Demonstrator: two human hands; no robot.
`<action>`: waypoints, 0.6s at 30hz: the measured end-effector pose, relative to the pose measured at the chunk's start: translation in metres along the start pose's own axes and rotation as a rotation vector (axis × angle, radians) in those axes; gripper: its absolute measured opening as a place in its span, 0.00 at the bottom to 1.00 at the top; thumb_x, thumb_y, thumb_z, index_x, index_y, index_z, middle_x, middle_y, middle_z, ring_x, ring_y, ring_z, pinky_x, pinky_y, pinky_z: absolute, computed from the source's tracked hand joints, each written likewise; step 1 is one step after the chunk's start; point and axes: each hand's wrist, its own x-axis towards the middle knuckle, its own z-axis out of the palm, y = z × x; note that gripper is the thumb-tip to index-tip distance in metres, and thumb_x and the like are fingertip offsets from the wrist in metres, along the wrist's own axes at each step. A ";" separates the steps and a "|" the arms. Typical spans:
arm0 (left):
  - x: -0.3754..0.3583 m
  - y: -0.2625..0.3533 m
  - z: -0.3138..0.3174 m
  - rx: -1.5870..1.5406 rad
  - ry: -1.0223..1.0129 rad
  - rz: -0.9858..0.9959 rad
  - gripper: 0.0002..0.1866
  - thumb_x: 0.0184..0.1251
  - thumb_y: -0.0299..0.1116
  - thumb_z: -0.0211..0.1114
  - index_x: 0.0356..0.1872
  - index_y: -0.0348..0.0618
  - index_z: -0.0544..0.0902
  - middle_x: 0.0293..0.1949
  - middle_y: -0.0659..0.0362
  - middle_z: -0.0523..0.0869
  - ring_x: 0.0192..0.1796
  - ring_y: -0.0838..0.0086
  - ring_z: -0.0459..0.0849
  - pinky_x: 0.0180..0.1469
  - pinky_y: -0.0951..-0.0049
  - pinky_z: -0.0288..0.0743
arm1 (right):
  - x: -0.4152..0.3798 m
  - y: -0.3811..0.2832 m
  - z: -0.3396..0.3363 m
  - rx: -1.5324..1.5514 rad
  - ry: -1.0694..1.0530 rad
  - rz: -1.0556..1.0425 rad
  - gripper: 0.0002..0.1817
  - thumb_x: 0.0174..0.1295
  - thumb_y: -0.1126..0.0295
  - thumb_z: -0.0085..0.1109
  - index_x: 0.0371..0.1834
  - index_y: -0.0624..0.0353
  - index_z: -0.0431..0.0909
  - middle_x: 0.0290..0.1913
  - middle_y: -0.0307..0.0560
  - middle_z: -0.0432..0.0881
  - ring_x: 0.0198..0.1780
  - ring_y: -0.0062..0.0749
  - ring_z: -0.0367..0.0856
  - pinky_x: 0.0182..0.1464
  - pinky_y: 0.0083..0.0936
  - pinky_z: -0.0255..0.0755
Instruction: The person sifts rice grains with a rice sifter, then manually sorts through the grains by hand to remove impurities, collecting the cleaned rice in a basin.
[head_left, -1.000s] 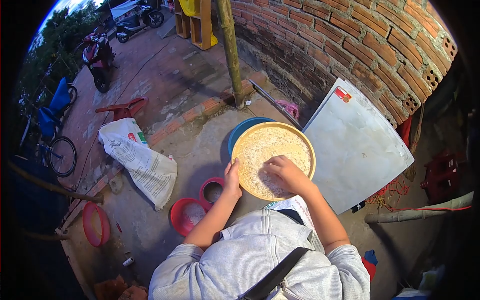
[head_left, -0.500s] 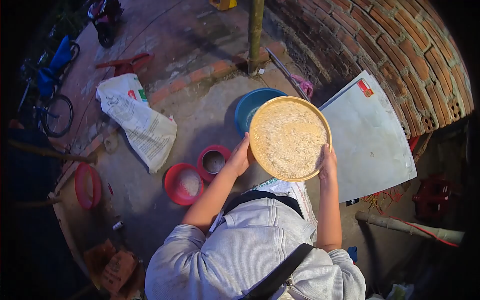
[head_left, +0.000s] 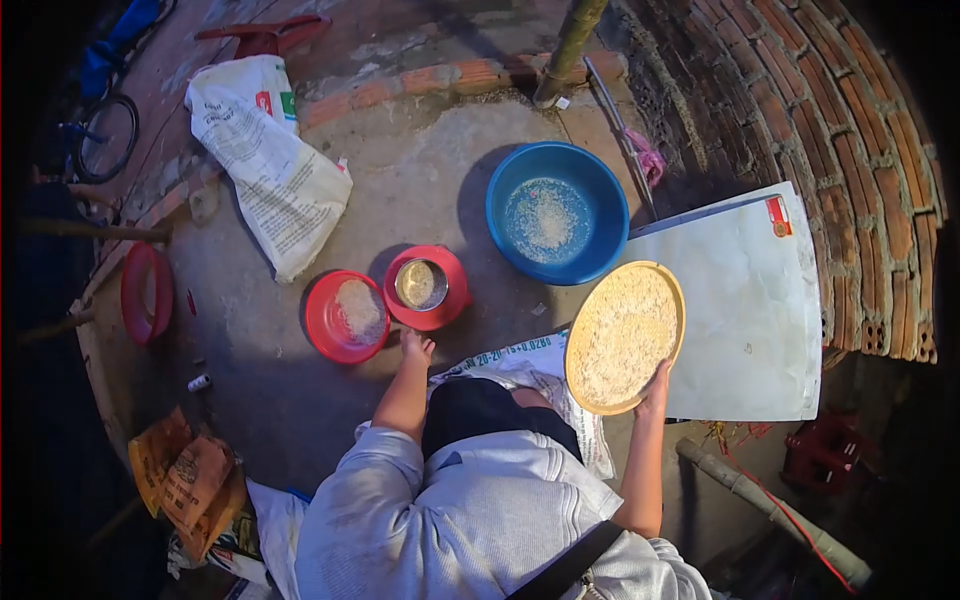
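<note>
My right hand [head_left: 656, 390] grips the rim of a round yellow sieve tray [head_left: 683, 312], whose surface is covered with pale, rice-like grains. The tray tilts at the right of the blue basin [head_left: 617, 235], which has pale grains on its bottom. My left hand [head_left: 416, 346] holds nothing, its fingers apart and slightly curled. Just beyond it is a round red plastic piece [head_left: 456, 307] with a metal bowl [head_left: 421, 303] of grains on it. Left of my left hand, a red basin [head_left: 322, 335] contains more whitish grains.
A large white sack [head_left: 270, 165] lies at the upper left. To the right, a pale flat panel [head_left: 740, 320] lies near the brick wall [head_left: 850, 130]. A bamboo pole [head_left: 755, 495] slants at lower right, and another red basin [head_left: 130, 300] leans at far left.
My left hand has let go of the sieve tray and moved left toward the metal bowl. My right hand has brought the tray down and right, uncovering the blue basin. The view has shifted.
</note>
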 end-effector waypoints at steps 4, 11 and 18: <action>0.022 -0.009 0.007 -0.033 -0.144 0.134 0.28 0.72 0.45 0.42 0.70 0.68 0.47 0.69 0.57 0.58 0.61 0.50 0.70 0.62 0.50 0.64 | 0.005 0.009 -0.005 0.032 -0.022 0.020 0.34 0.68 0.48 0.43 0.69 0.59 0.54 0.67 0.49 0.61 0.65 0.42 0.64 0.64 0.38 0.61; 0.013 -0.018 0.038 0.249 -0.099 0.122 0.27 0.73 0.37 0.41 0.70 0.69 0.47 0.68 0.59 0.61 0.58 0.52 0.74 0.52 0.53 0.74 | 0.021 0.005 -0.036 0.040 0.028 -0.026 0.34 0.67 0.48 0.44 0.69 0.59 0.54 0.68 0.49 0.61 0.66 0.42 0.63 0.65 0.38 0.60; -0.019 -0.021 0.085 0.487 -0.273 0.114 0.28 0.70 0.31 0.42 0.70 0.63 0.52 0.68 0.56 0.62 0.57 0.52 0.75 0.50 0.53 0.75 | 0.025 0.003 -0.066 0.120 0.097 -0.059 0.33 0.67 0.49 0.45 0.68 0.59 0.55 0.67 0.49 0.62 0.65 0.41 0.63 0.64 0.38 0.61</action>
